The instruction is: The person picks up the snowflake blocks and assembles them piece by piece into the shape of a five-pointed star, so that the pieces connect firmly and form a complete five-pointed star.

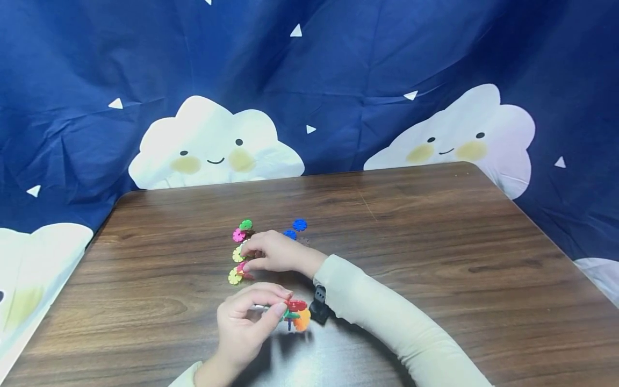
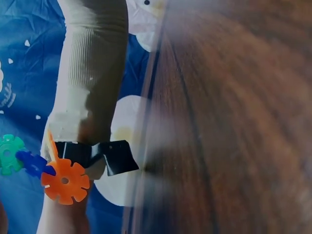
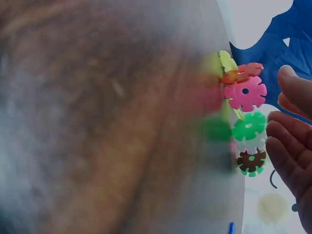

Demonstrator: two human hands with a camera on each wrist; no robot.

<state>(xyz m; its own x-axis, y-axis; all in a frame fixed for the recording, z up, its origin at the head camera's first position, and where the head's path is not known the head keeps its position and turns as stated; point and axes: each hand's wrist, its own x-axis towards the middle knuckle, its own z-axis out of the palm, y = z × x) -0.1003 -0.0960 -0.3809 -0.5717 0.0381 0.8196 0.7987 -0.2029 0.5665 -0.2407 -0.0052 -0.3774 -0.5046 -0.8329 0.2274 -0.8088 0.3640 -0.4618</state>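
Note:
My left hand (image 1: 244, 322) pinches a small joined cluster of notched plastic flower discs between thumb and fingers. A red disc (image 1: 297, 305), a green one and an orange disc (image 1: 302, 320) show in the head view. The left wrist view adds a blue disc (image 2: 35, 164) linking the orange and green ones. Farther up the table, my right hand (image 1: 280, 251) reaches over a loose group of discs. Its thumb and fingers are apart, close to a pink disc (image 3: 246, 91) and a green disc (image 3: 249, 126), with nothing between them.
Yellow discs (image 1: 235, 276) lie at the group's near left, and another green disc (image 1: 245, 224) at its far end. Two blue discs lie beyond my right hand, including one blue disc (image 1: 300, 224). A black strap mount (image 1: 319, 306) juts from my right wrist. Behind the brown table (image 1: 435, 242) hangs a blue cloth.

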